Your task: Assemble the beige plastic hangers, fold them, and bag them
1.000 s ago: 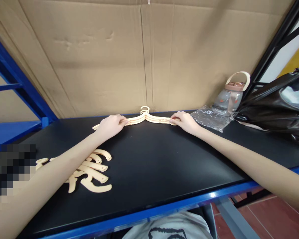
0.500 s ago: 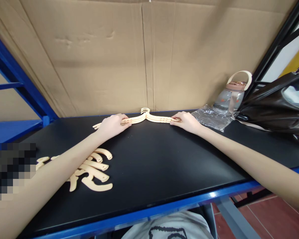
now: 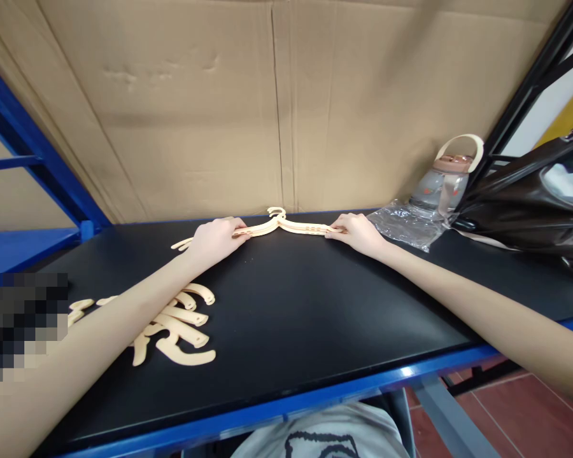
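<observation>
At the back of the black table, a small stack of cream clothes hangers (image 3: 296, 226) lies flat with the hooks toward the cardboard. My left hand (image 3: 219, 238) is closed round their left arm, and my right hand (image 3: 356, 233) pinches their right arm. The ends of the arms are partly hidden by my fingers. Just left of my left hand, more cream pieces (image 3: 181, 244) stick out. Under my left forearm lies a loose pile of cream hanger parts (image 3: 186, 331), partly covered by the forearm.
A cardboard sheet (image 3: 195, 114) stands along the back edge. To the right are crumpled clear plastic (image 3: 405, 226), a drink bottle (image 3: 442, 187) with a handle, and a dark bag (image 3: 520, 197). Blue frame posts (image 3: 52, 165) rise at the left.
The hanger stack between my hands has closed up, its layers now more nearly aligned, and the hooks sit slightly further left. Both hands keep their hold in almost the same place.
</observation>
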{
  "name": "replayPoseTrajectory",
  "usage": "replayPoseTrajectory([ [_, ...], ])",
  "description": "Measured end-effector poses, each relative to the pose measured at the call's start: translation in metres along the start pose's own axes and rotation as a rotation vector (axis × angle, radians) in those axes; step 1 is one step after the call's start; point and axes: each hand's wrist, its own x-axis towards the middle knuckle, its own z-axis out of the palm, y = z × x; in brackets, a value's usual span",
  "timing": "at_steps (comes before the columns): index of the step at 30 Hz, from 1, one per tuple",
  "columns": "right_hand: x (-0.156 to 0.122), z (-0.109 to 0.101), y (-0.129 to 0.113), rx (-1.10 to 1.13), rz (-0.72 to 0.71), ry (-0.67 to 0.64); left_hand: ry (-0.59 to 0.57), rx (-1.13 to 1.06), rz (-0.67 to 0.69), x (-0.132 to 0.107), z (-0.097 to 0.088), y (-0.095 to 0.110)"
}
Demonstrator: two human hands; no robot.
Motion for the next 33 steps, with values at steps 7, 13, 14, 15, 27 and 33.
replayPoseTrajectory([
  [7, -0.0002, 0.0002, -0.0006, -0.012, 0.018, -0.002, 0.006, 0.021, -0.004, -0.0008, -0.0005, 0.0029],
  [13, -0.0003, -0.0003, 0.0002, 0.005, 0.014, -0.008, 0.033, 0.034, -0.006, -0.0009, -0.0002, 0.0041],
  [14, -0.0004, -0.0006, 0.0004, 0.011, 0.012, -0.008, 0.039, 0.032, -0.004, -0.0012, -0.0006, 0.0044],
  [15, -0.0005, -0.0008, 0.0007, 0.018, 0.010, -0.008, 0.044, 0.029, 0.000, -0.0016, -0.0011, 0.0047],
  [27, 0.0013, 0.0000, 0.0026, 0.096, 0.051, 0.036, 0.106, -0.101, 0.030, -0.0022, -0.0026, 0.0057],
  [33, 0.0013, 0.0005, 0.0025, 0.100, 0.078, 0.020, 0.094, -0.182, 0.050, 0.0009, 0.0042, 0.0010],
])
